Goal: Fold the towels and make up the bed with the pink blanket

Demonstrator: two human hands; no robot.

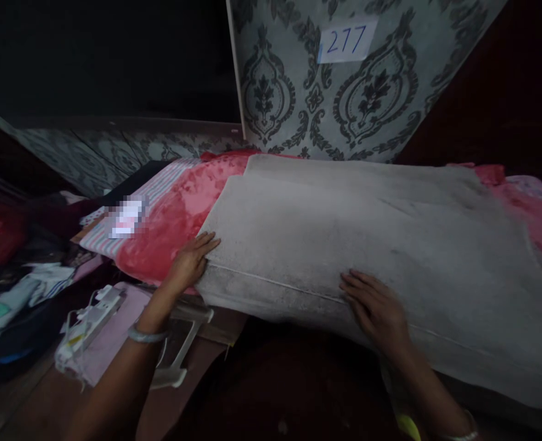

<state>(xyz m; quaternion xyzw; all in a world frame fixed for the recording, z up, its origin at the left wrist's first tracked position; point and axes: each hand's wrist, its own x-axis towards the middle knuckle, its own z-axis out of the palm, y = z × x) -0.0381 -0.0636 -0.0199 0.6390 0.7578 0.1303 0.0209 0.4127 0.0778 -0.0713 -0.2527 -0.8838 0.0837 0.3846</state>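
A large folded grey cloth (367,233) lies spread over a pink-red blanket (174,214) on a raised surface. My left hand (191,260) rests flat at the cloth's left edge, fingers stretched out, touching both cloth and blanket. A pale bangle circles that wrist. My right hand (376,306) lies flat on the cloth's near hem, fingers extended and slightly blurred. Neither hand holds anything.
A patterned grey wall panel (298,92) with a paper label reading 277 (346,40) stands behind. A striped cloth (114,226) lies left of the blanket. Below left are a white power strip (91,318), a white plastic frame (183,349) and heaped clothes (18,294).
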